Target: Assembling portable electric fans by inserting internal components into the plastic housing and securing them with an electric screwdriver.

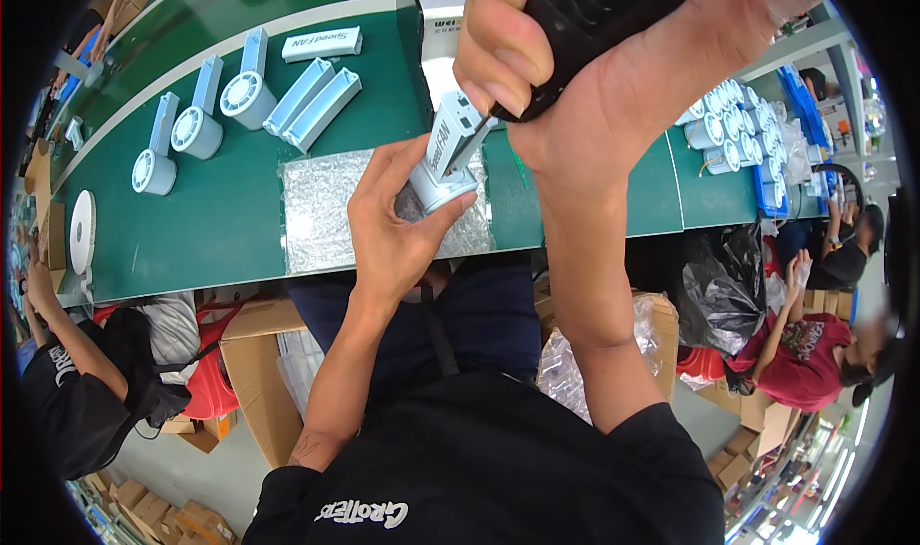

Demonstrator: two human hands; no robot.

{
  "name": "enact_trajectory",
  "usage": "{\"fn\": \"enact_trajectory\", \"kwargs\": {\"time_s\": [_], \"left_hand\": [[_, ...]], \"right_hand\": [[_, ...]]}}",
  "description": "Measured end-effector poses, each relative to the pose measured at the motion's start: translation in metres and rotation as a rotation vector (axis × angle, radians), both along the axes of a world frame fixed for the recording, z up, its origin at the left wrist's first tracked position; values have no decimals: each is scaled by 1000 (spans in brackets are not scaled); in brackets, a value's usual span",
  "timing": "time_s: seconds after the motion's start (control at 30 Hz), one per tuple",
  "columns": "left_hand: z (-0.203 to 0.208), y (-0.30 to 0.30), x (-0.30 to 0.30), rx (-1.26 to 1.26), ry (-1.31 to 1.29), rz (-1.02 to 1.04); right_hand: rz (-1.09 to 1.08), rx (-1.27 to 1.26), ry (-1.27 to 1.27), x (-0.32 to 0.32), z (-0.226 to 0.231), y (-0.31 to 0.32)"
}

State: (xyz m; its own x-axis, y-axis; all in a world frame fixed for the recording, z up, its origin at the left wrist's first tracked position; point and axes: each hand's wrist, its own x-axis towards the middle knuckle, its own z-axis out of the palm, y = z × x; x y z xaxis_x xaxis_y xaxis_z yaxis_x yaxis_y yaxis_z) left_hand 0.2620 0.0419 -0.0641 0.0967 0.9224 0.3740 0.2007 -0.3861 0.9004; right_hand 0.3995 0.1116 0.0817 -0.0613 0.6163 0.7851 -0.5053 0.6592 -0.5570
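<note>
The left hand [398, 224] is closed around the round base of a small pale-blue handheld fan [447, 158], its grip clamped on the fan body with the thumb reaching up beside the handle part. The fan is held just above the near edge of the green desk [220, 229], over a sheet of clear bubble wrap [326, 209] that lies flat on the desk. The right hand [613, 56] comes in from above, its grip clamped on a black powered screwdriver [594, 18]; the tool's thin metal bit [470, 142] touches the fan near the top of its housing. This hand and the tool body fill the upper middle of the view and hide much of what lies behind them on the desk.

To the left on the desk lie three more pale-blue fans [196, 123] in a slanting row, heads toward the near side, and just right of them two long pale-blue shell halves [311, 99] side by side. A white printed box [322, 44] lies beyond these. A roll of white tape [82, 231] stands on edge near the left end of the desk. To the right, past the right wrist, blue trays [767, 176] hold many packed fans [728, 128].

Below the desk edge stand open cardboard boxes [254, 372], a bag of clear plastic [565, 363] and a black bag [724, 286]. Other people sit at the left and right margins.
</note>
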Motion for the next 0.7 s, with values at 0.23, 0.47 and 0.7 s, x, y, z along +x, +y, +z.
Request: {"fn": "enact_trajectory", "kwargs": {"time_s": [0.23,0.47,0.7], "left_hand": [[-1,3,7,40,51,26],[-12,4,3,-25,-76,-30],[-11,5,7,-65,-89,-67]], "right_hand": [[-780,-101,-231,-14,23,-32],[-843,-166,-70,23,37,-11],[-866,-51,-18,54,3,28]]}}
